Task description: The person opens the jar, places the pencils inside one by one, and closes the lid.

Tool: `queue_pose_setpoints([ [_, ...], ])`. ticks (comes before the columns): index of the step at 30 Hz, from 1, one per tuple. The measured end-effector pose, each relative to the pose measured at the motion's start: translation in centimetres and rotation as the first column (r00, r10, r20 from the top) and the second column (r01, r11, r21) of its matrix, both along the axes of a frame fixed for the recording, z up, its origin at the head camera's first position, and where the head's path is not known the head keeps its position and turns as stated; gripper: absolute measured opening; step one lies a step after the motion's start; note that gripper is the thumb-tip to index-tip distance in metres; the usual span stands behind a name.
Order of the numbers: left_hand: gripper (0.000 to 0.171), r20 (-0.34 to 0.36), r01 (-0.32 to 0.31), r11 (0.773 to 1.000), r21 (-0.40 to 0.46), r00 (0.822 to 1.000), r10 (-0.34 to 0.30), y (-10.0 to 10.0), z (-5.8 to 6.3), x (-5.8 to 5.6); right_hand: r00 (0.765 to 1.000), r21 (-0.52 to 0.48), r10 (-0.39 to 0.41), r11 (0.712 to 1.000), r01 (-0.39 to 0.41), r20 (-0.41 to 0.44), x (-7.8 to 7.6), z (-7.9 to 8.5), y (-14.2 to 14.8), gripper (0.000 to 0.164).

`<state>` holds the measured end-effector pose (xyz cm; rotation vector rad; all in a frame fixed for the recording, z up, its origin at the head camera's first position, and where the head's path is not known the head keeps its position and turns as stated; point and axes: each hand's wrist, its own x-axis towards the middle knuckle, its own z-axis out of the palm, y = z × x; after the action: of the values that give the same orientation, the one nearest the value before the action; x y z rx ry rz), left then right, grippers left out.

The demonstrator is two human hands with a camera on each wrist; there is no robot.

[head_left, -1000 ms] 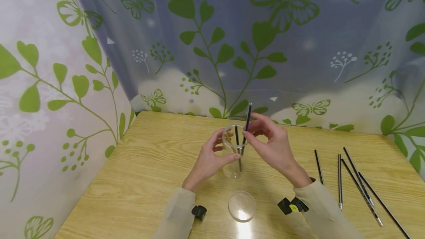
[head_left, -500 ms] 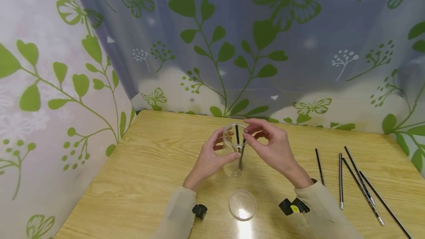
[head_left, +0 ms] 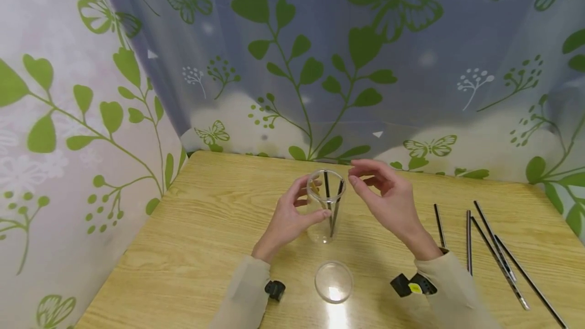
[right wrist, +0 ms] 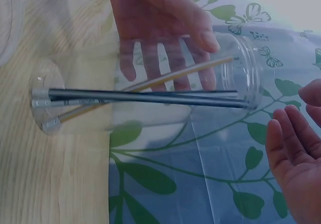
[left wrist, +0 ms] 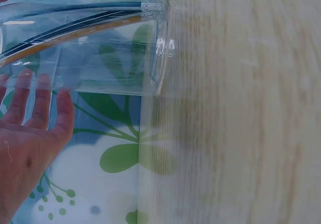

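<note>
Jar [left wrist: 95,53], clear and cylindrical, dark pencils [right wrist: 125,97] and an orange pencil [left wrist: 90,30] inside.

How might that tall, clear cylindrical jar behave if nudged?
The tall, clear cylindrical jar would probably tip if pushed high up, being narrow for its height. Its roundness might let it roll once down; the slim black and yellow pencils leaning inside could shift.

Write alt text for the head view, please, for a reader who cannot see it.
A person's left hand holds a clear jar of pencils at a wooden table, while the right hand, holding nothing, hangs beside the jar's rim. A clear round lid lies nearer the viewer, and five dark pencils lie to the right. Behind hangs a leafy curtain.
</note>
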<state>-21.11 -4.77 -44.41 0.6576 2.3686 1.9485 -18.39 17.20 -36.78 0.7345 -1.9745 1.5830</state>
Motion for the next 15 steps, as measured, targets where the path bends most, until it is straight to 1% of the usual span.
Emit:
queue_pose_setpoints([
  [4, 0.077, -0.002, -0.002, 1.000, -0.007, 1.000, 0.002, 0.0, 0.1, 0.1, 1.000, -0.016, -0.027, 0.999, 0.027, 0.000, 0.1, 0.3, 1.1, 0.033],
  [6, 0.078, -0.004, -0.001, 1.000, -0.008, 1.000, 0.001, 0.0, 0.1, 0.1, 0.999, -0.041, -0.033, 0.999, 0.033, 0.001, 0.1, 0.3, 1.6, 0.032],
  [11, 0.079, -0.007, -0.003, 1.000, -0.011, 1.000, 0.003, 0.1, 0.0, 0.1, 1.000, -0.098, -0.024, 0.995, 0.024, 0.004, 0.1, 0.3, 3.0, 0.030],
  [15, 0.077, -0.014, 0.002, 1.000, -0.004, 1.000, -0.002, 0.1, 0.0, 0.0, 0.999, -0.088, -0.048, 0.995, 0.048, 0.009, 0.1, 0.1, 3.8, 0.030],
])
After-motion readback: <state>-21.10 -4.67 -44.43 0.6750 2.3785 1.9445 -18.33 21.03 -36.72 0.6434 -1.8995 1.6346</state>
